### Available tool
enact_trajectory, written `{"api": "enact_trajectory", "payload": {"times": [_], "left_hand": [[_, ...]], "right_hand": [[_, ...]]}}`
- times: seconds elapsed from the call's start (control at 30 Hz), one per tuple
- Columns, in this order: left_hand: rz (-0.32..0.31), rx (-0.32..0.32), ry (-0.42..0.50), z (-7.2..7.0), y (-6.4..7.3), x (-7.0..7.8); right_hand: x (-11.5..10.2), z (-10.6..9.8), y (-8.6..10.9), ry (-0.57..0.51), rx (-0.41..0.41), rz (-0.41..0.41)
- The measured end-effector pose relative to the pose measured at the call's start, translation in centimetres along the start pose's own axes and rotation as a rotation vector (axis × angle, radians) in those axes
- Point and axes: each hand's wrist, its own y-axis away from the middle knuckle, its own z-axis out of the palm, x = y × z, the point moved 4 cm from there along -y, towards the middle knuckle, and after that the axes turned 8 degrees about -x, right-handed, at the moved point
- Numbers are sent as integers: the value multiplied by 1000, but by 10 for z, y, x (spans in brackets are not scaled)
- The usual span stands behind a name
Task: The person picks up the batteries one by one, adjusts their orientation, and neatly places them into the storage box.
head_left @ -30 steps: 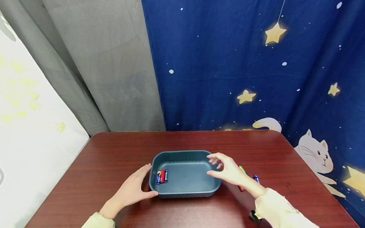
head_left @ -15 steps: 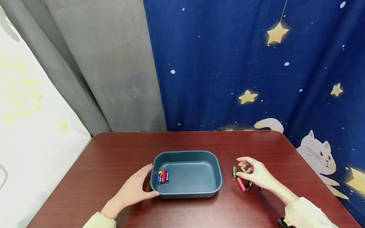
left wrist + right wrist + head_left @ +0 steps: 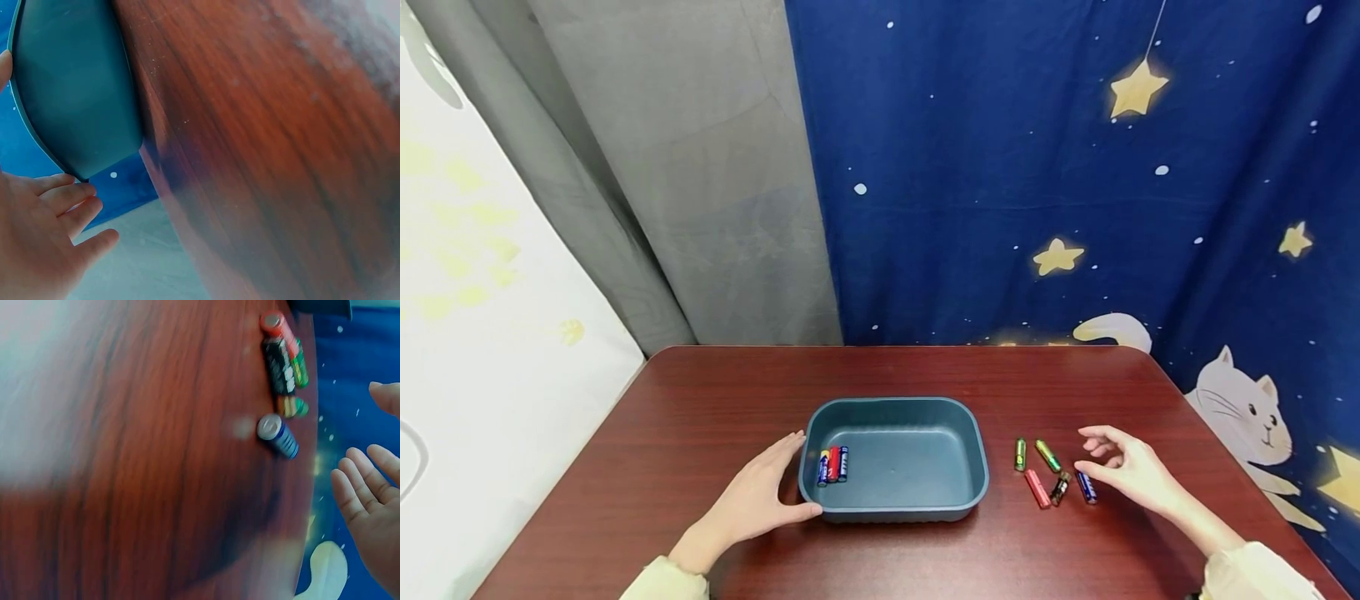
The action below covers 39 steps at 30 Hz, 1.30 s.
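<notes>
My left hand (image 3: 751,492) rests against the left end of a dark teal plastic bin (image 3: 925,510), thumb and fingers spread along its rim. In the left wrist view its fingers look nearly straight beside the bin wall (image 3: 75,87). Inside the bin, at the left, a blue-and-yellow battery (image 3: 823,468), a red battery (image 3: 833,464) and a blue battery (image 3: 843,464) lie side by side. My right hand (image 3: 1135,473) hovers just right of a loose blue battery (image 3: 1086,487) on the table, with loosely bent fingers and nothing held.
Between bin and right hand lie a green battery (image 3: 1020,454), a green-and-yellow battery (image 3: 1048,456), a red battery (image 3: 1037,489) and a black battery (image 3: 1060,488). The wooden table (image 3: 715,392) ends at a grey curtain (image 3: 730,208) and a blue starry curtain (image 3: 970,208).
My right hand has moved from above the bin's right end rightward, past the loose batteries to beside the blue one, uncovering the group. The left hand stays at the bin.
</notes>
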Motion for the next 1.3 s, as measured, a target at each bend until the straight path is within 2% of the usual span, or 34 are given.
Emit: {"api": "enact_trajectory", "payload": {"times": [0.17,0.3,0.53,0.87,1.13,1.3], "left_hand": [[4,1,4,0,0,1],[3,8,0,-1,0,0],[-2,-4,4,-1,1,1],[0,2,-12,-2,0,2],[6,15,-20,-2,0,1],[8,15,-23,-1,0,1]], "right_hand": [[16,-3,10,-4,-69,20],[26,0,17,-57,-125,9],[34,9,21,-83,-182,-9],[29,13,18,14,-168,-118],[28,15,18,64,-123,-190],[28,16,19,69,-103,-200]]}}
